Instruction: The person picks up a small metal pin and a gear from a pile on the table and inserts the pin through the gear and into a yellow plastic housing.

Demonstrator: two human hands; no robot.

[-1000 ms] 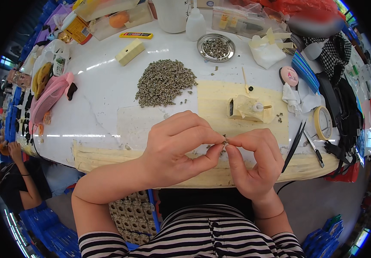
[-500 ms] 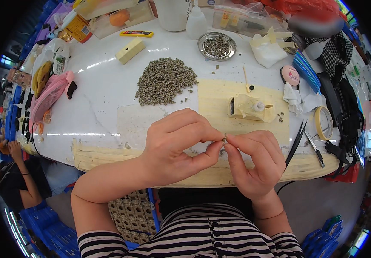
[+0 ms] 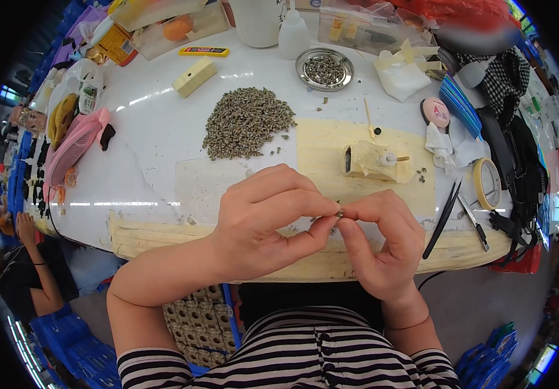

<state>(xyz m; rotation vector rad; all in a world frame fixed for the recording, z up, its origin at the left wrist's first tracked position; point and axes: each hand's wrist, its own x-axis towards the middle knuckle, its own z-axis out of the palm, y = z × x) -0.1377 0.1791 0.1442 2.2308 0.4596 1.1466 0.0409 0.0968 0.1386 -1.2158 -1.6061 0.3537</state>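
Observation:
Thumb and forefinger of my left hand (image 3: 269, 223) pinch a tiny metal part (image 3: 339, 214) over the front of the table. My right hand (image 3: 386, 243) meets it from the other side, its thumb and forefinger closed at the same small piece. Fingertips cover most of the part, so its exact shape is hidden. Beyond my left hand lies a heap of small metal parts (image 3: 247, 123). A block wrapped in masking tape (image 3: 373, 162), with a short stick poking out of it, stands beyond my right hand.
Farther back are a round metal dish (image 3: 300, 67) of similar parts and a white squeeze bottle (image 3: 293, 37). Black tweezers (image 3: 441, 220), a craft knife (image 3: 475, 223) and a tape roll (image 3: 487, 184) lie at the right. At the far left sits another person (image 3: 39, 279).
My right hand has shifted slightly, its forefinger and thumb re-angled against the tiny part. The left hand keeps its pinch. The whole view has moved a little.

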